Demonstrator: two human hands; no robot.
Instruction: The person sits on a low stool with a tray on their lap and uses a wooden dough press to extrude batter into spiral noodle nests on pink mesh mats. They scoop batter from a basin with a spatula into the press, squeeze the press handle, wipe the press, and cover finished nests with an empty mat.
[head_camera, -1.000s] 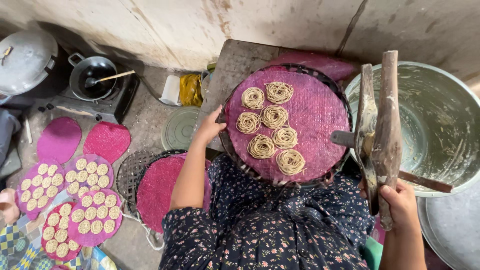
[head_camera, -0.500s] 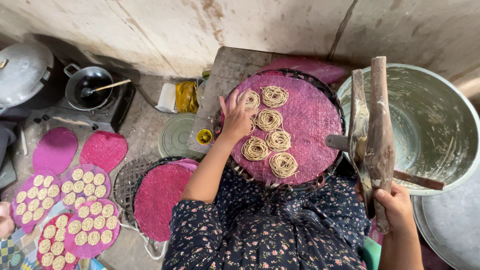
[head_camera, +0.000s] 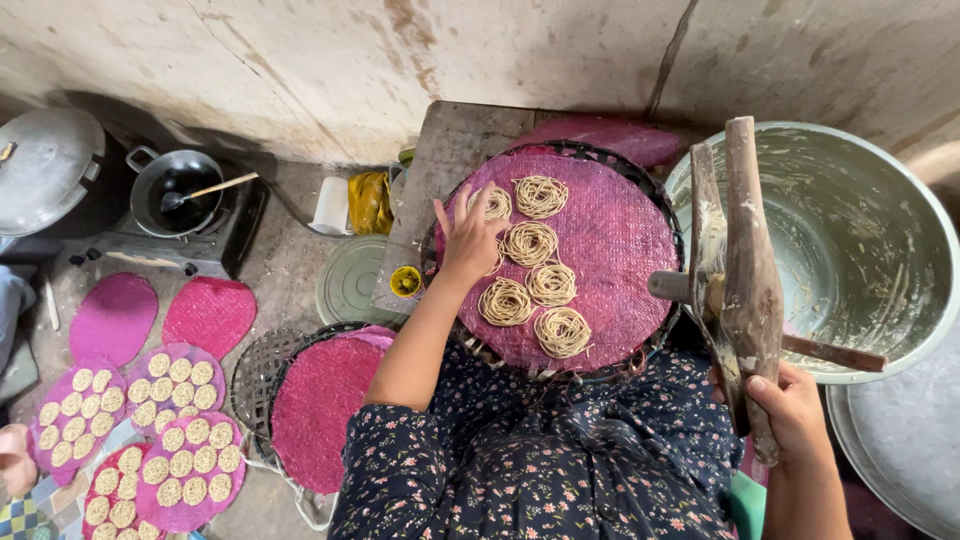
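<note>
Fingers (head_camera: 452, 215) of the left hand (head_camera: 468, 240) spread wide, resting on the pink mat (head_camera: 620, 240) beside the noodle coils (head_camera: 530, 243) on the round basket tray (head_camera: 600, 152). The right hand (head_camera: 790, 410) grips the wooden press (head_camera: 745, 270) upright, next to the metal basin (head_camera: 860, 230).

pink mat (head_camera: 610, 240): round, flat on basket | noodle coils (head_camera: 530, 243): 6, clustered | wooden press (head_camera: 735, 270): upright, dough-smeared
</note>
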